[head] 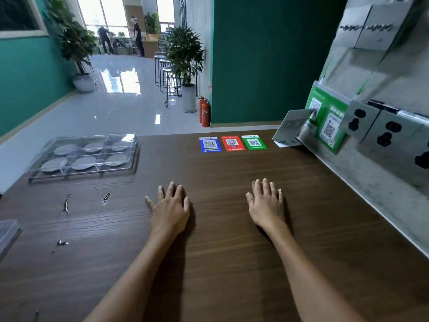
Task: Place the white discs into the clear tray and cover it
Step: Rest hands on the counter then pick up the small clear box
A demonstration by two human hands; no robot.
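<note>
A clear tray sits at the far left of the brown wooden table, with a clear cover lying over it. Several white discs lie inside, one in each compartment. My left hand rests flat on the table, palm down, fingers spread, well to the right of the tray and holding nothing. About a hand's width further right, my right hand lies flat too, empty, with a ring on one finger.
Blue, red and green QR cards lie at the table's far edge. A grey wall panel with sockets and a propped card bounds the right side. Another clear plastic piece pokes in at the left edge. Scratches mark the table's left part.
</note>
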